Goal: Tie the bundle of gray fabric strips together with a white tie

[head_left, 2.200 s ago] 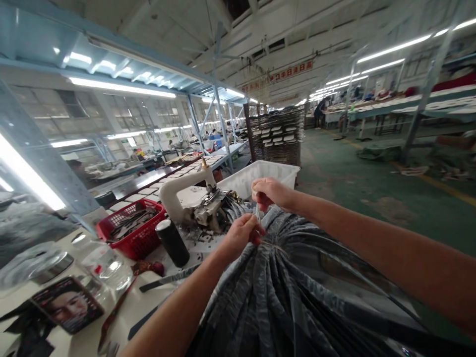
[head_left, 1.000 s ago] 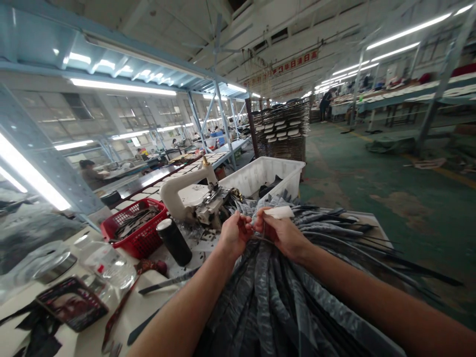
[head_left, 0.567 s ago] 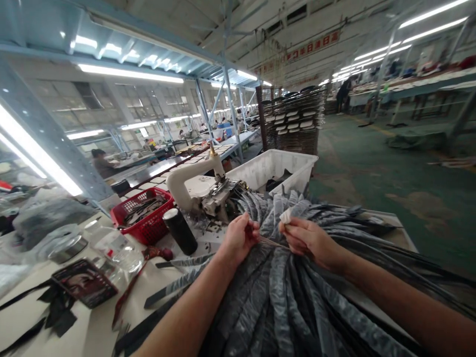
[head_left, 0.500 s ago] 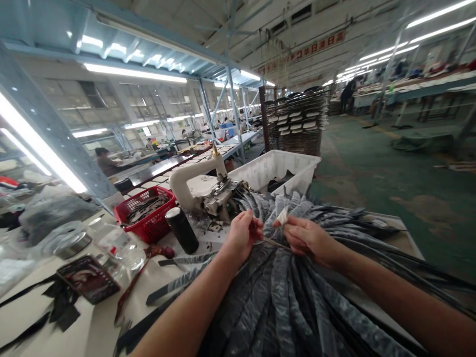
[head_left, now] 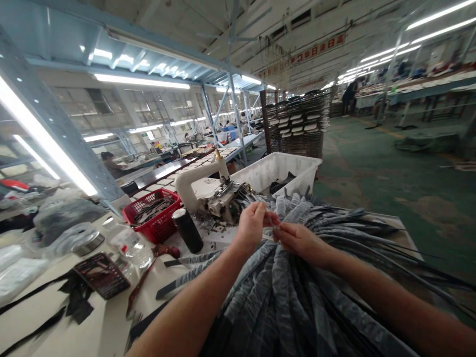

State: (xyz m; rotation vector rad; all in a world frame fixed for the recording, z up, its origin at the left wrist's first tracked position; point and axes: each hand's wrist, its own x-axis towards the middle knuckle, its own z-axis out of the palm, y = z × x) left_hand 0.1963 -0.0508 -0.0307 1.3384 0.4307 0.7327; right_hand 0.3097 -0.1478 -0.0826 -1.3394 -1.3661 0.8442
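The desk (head_left: 107,322) bears a wide heap of gray strips (head_left: 282,280), right in front of the person. Behind it is a white tub (head_left: 309,176), with a sewing machine (head_left: 187,192), then a red basket (head_left: 158,225), to its left. Over the heap, the left hand (head_left: 253,225) and right hand (head_left: 303,243) are close together. The left grip is curled, though what it holds I cannot tell; the right is pinched on a thin pale tie (head_left: 267,238).

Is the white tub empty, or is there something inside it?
Not empty: dark material lies inside the white tub; bare wall shows above it.
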